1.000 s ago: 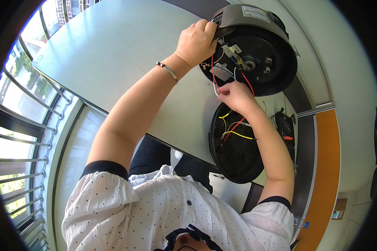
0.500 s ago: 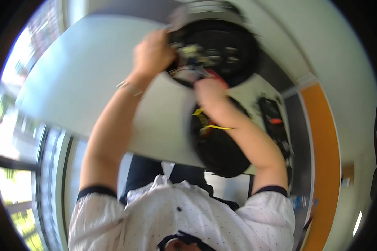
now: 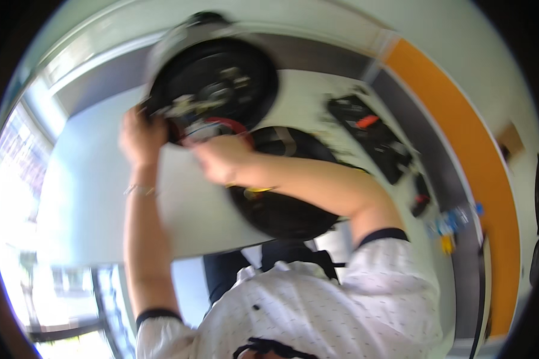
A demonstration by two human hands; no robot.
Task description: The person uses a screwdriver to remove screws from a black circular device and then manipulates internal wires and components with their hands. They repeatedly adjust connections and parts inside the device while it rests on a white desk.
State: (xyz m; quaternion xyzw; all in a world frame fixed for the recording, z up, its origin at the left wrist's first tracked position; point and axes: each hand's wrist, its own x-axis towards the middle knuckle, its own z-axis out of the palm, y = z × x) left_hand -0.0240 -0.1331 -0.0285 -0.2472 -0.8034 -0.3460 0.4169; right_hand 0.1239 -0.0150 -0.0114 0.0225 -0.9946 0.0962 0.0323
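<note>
A round appliance (image 3: 254, 78) with a silver-grey body lies on its side at the far side of the table, its black underside facing me and showing small pale parts and wiring. My left hand (image 3: 142, 136) is closed on its left rim. At the lower edge of that underside, my right hand (image 3: 221, 158) has its fingers drawn together beside white and red wiring (image 3: 212, 128). What they pinch is blurred. Below my right forearm lies a round black cover (image 3: 296, 209), partly hidden, with a yellow strip near my wrist.
On the right of the pale table (image 3: 197, 221) lies a black tool case (image 3: 365, 128) with a red item in it. A black-and-red tool (image 3: 421, 194) is close by. A clear bottle (image 3: 449, 221) stands farther right, by the grey and orange partition (image 3: 461, 131).
The view has swung, so the table and appliance sit farther left in the picture. Both hands stay at the appliance; my right forearm now reaches more sideways across the black cover.
</note>
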